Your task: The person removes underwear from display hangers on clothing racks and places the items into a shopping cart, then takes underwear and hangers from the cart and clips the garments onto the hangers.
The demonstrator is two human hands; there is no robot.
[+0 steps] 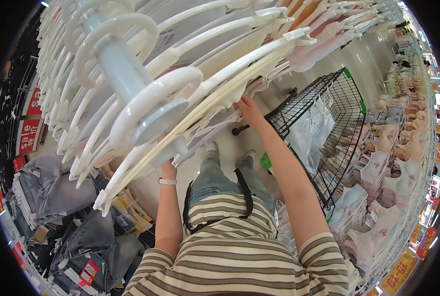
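White plastic hangers with light garments hang in a dense row from a pale metal rail overhead. My right hand is raised at the lower right side of the row, its fingers closed at the edge of a pale hanging garment. What exactly they pinch is too small to make out. My left hand is below the rail's end, mostly behind the hangers, with a light watch band on the wrist. Its fingers are hidden.
A black wire shopping cart with green corners holds a clear plastic bag at the right. Racks of bras stand beyond it. Folded jeans are stacked at the lower left, near red sale signs.
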